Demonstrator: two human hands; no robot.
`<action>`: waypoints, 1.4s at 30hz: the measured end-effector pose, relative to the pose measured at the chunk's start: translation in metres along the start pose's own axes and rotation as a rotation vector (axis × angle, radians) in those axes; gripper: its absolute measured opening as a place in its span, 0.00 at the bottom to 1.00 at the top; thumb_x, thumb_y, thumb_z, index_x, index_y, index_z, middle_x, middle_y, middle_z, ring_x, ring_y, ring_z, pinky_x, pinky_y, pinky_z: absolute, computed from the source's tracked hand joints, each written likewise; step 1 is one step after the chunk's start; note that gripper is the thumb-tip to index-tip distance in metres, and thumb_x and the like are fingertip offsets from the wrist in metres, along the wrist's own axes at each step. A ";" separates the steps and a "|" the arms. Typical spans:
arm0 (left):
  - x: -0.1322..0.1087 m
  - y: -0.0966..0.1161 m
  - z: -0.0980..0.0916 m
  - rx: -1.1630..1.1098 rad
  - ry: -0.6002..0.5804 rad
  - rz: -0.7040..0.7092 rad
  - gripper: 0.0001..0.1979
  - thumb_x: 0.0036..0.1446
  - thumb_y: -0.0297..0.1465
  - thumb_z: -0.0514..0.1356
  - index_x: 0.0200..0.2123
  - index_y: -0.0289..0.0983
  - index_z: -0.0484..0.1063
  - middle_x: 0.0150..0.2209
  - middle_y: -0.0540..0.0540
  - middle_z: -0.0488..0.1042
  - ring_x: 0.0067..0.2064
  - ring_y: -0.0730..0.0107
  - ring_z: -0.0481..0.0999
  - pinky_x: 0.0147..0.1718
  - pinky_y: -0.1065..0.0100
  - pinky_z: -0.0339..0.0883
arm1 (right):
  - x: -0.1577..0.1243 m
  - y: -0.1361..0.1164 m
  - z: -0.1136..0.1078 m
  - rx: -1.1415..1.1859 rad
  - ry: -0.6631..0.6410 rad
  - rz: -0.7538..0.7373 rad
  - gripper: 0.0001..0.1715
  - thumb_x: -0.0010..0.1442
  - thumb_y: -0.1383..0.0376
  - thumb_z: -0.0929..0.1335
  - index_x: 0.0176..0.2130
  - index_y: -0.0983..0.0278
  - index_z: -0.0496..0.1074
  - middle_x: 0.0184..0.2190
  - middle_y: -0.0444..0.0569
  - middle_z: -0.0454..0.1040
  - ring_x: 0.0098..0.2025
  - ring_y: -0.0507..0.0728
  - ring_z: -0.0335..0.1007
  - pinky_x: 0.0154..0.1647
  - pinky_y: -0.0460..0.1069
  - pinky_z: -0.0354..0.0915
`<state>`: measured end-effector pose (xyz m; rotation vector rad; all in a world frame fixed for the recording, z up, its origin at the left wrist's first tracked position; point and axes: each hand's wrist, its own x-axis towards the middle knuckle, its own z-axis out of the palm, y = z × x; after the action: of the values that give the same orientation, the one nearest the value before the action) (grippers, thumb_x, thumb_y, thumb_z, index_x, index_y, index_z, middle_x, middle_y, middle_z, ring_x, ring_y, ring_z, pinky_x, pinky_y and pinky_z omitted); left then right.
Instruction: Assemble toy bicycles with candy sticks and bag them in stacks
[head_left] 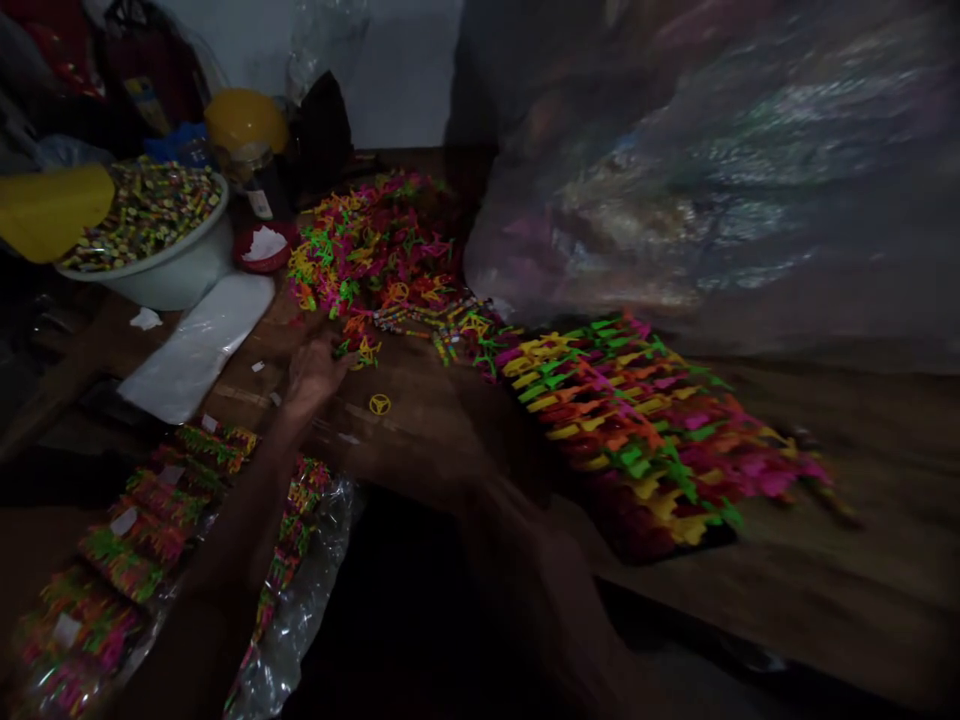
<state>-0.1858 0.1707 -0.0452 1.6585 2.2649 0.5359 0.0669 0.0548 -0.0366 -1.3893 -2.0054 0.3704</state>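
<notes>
We are holding our left hand (pixel 319 372) low over the table (pixel 435 430), right at a small cluster of plastic pieces (pixel 367 350); whether it is gripping any, we cannot tell. Our right hand (pixel 504 510) is blurring into shadow (its grasp, too, is escaping us). A yellow wheel (pixel 380 404) is lying just beside the cluster. Beyond, a large heap of loose pieces (pixel 367 235) is sitting unsorted, so we are judging that plenty is remaining. On the right, many bright pieces (pixel 634 430) are already lying in rows; at lower left, bundled packs (pixel 127 565) bearing white slips (pixel 124 520) are looking finished.
</notes>
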 end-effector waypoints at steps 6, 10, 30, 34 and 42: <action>0.002 -0.010 -0.010 -0.472 -0.023 -0.186 0.09 0.47 0.24 0.68 0.35 0.36 0.78 0.32 0.48 0.78 0.36 0.65 0.76 0.41 0.66 0.67 | 0.099 0.011 0.063 -0.317 -0.021 0.108 0.12 0.64 0.67 0.65 0.47 0.67 0.73 0.45 0.60 0.73 0.37 0.60 0.69 0.26 0.51 0.53; 0.007 -0.019 -0.011 -0.591 -0.025 -0.231 0.05 0.49 0.25 0.67 0.32 0.36 0.77 0.33 0.48 0.79 0.35 0.69 0.76 0.39 0.69 0.68 | 0.118 0.026 0.105 -0.378 -0.057 0.160 0.13 0.63 0.75 0.60 0.40 0.70 0.73 0.39 0.62 0.74 0.41 0.63 0.68 0.29 0.52 0.55; -0.051 0.019 -0.033 -1.442 -0.423 -0.400 0.09 0.49 0.20 0.63 0.36 0.32 0.74 0.32 0.46 0.79 0.30 0.73 0.77 0.30 0.72 0.68 | 0.092 0.002 0.068 0.072 0.073 -0.049 0.21 0.63 0.71 0.59 0.54 0.67 0.68 0.48 0.61 0.72 0.52 0.65 0.67 0.53 0.60 0.66; -0.067 0.045 -0.017 -1.440 -0.513 -0.426 0.03 0.51 0.23 0.64 0.32 0.33 0.74 0.30 0.48 0.77 0.28 0.75 0.74 0.30 0.72 0.66 | 0.074 -0.016 0.044 0.330 -0.009 -0.133 0.19 0.67 0.69 0.58 0.55 0.65 0.66 0.48 0.57 0.75 0.49 0.60 0.72 0.51 0.56 0.70; -0.079 0.071 0.002 -1.349 -0.331 -0.353 0.09 0.48 0.30 0.68 0.33 0.34 0.76 0.30 0.49 0.79 0.32 0.68 0.78 0.32 0.72 0.67 | 0.063 -0.018 0.029 0.233 -0.019 -0.067 0.21 0.65 0.69 0.59 0.54 0.66 0.70 0.42 0.57 0.75 0.41 0.61 0.73 0.43 0.56 0.72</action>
<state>-0.1014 0.1147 -0.0142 0.5700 1.2656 1.1890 0.0212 0.1092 -0.0255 -1.1761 -1.9487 0.5689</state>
